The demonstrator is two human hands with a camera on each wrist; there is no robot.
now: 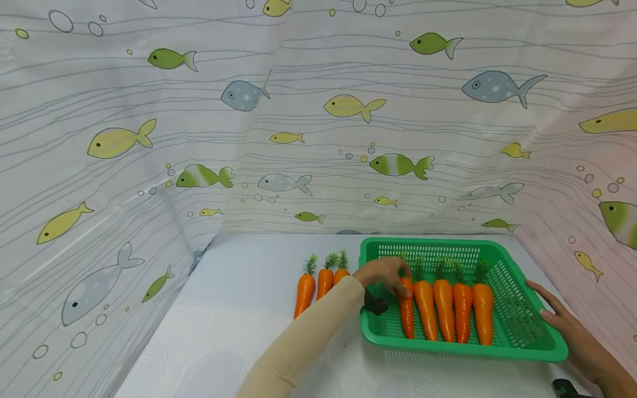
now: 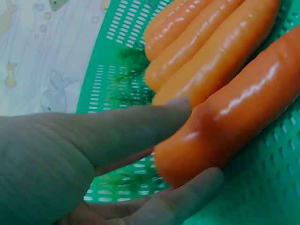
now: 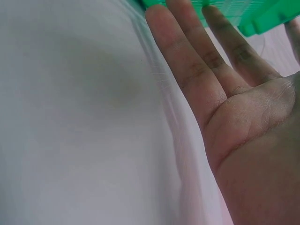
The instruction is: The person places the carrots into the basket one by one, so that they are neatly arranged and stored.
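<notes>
My left hand [image 1: 385,273] reaches into a green plastic basket [image 1: 463,348]. Its thumb and fingers pinch the leafy end of the leftmost carrot [image 1: 407,315], as the left wrist view shows with the thumb [image 2: 140,122] on one side and a fingertip on the other. This carrot lies on the basket floor beside several more orange carrots [image 1: 463,312], all with green tops toward the far wall. At the basket's right side, my right hand [image 1: 567,318] touches the outer rim. Its fingers [image 3: 194,70] stretch out straight toward the green wall in the right wrist view.
Three more carrots [image 1: 304,293] lie on the white table [image 1: 224,309] left of the basket, partly hidden by my left sleeve [image 1: 308,337]. A fish-print sheet [image 1: 318,155] hangs behind the table and along both sides.
</notes>
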